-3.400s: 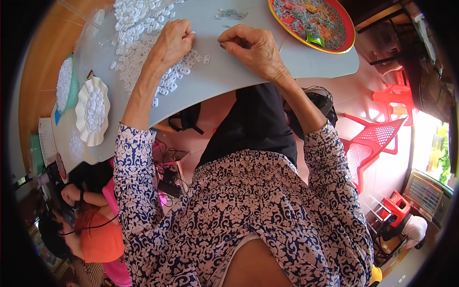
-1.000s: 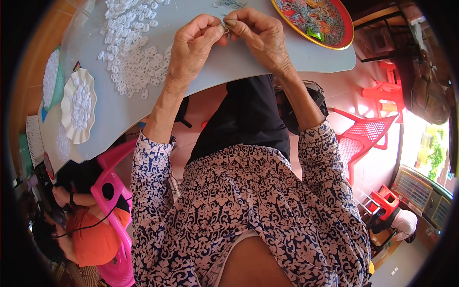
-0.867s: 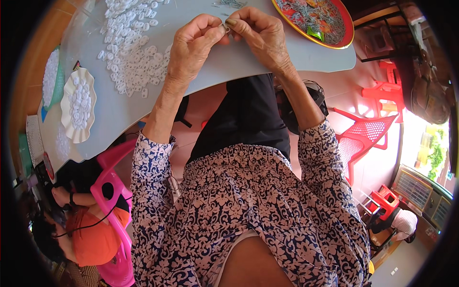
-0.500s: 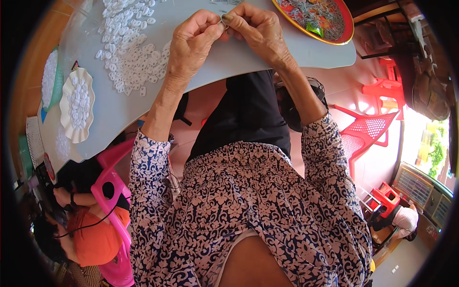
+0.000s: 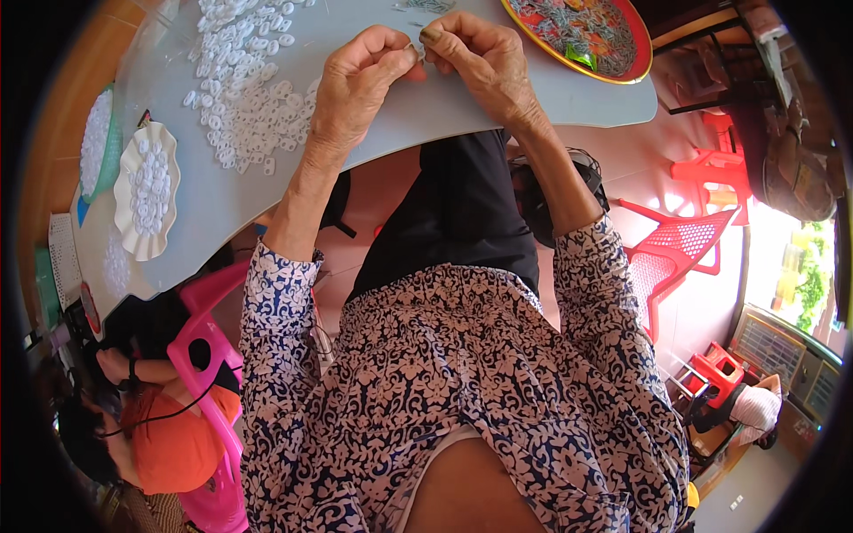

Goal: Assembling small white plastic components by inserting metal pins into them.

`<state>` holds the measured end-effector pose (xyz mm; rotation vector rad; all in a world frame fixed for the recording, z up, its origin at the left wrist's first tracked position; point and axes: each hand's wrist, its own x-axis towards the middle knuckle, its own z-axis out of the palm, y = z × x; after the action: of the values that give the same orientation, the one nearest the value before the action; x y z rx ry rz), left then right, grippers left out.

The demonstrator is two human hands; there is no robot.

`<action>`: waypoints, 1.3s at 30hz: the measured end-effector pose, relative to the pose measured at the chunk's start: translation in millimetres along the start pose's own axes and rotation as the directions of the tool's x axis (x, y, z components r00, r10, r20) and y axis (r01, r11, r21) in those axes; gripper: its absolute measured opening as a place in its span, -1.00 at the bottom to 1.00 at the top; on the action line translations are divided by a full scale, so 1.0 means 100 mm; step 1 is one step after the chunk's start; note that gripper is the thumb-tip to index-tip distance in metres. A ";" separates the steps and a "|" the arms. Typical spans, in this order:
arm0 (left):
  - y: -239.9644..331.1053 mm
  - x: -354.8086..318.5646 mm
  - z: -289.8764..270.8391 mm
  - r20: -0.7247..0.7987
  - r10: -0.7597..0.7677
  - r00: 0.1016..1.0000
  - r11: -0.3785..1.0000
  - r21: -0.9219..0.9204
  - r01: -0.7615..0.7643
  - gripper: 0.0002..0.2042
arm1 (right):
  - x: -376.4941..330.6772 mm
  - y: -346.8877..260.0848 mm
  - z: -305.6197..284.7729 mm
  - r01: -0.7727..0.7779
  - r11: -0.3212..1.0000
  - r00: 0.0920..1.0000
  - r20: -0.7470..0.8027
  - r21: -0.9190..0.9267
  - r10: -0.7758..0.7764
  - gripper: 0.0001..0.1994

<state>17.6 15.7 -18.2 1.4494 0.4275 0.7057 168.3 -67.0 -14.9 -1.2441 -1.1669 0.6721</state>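
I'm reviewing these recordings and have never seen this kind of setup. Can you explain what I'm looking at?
There is no robot here, just a person's bare hands. A wide fisheye camera worn on the head looks down, so edges curve and left is the person's left. The left hand pinches a small item, too small to identify; the right hand has its thumb and finger close beside it. On the grey table lie loose white pieces. A wavy-edged cream dish holds more, with a green basket next to it. On the right, a red tray holds thin grey pieces. Another person sits at lower left.
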 end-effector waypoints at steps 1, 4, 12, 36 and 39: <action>-0.01 0.00 0.00 -0.001 0.002 1.000 1.000 -0.002 -0.002 -0.85 | 0.00 0.01 0.00 0.000 1.000 1.000 0.002 -0.001 0.000 -0.78; -0.01 0.01 -0.01 0.005 0.002 1.000 0.999 -0.036 -0.002 -0.85 | -0.01 -0.02 0.02 -0.006 1.000 1.000 -0.015 -0.005 0.006 -0.78; -0.04 0.02 0.03 -0.015 0.060 0.998 0.998 -0.010 -0.060 -0.85 | -0.04 -0.11 0.04 -0.010 0.994 0.998 -0.059 -0.106 0.003 -0.79; -0.01 0.00 0.03 -0.030 0.052 0.998 0.998 -0.026 -0.053 -0.87 | -0.02 -0.02 0.03 0.030 0.997 0.998 -0.045 -0.069 -0.033 -0.81; -0.01 0.00 0.06 -0.036 0.059 0.998 0.997 -0.050 -0.060 -0.87 | -0.02 -0.03 0.05 0.040 0.997 0.997 -0.066 -0.062 -0.044 -0.80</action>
<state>21.5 11.4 -18.4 1.4082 0.3919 0.7854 162.6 -68.3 -13.1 -1.2799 -1.1612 0.5632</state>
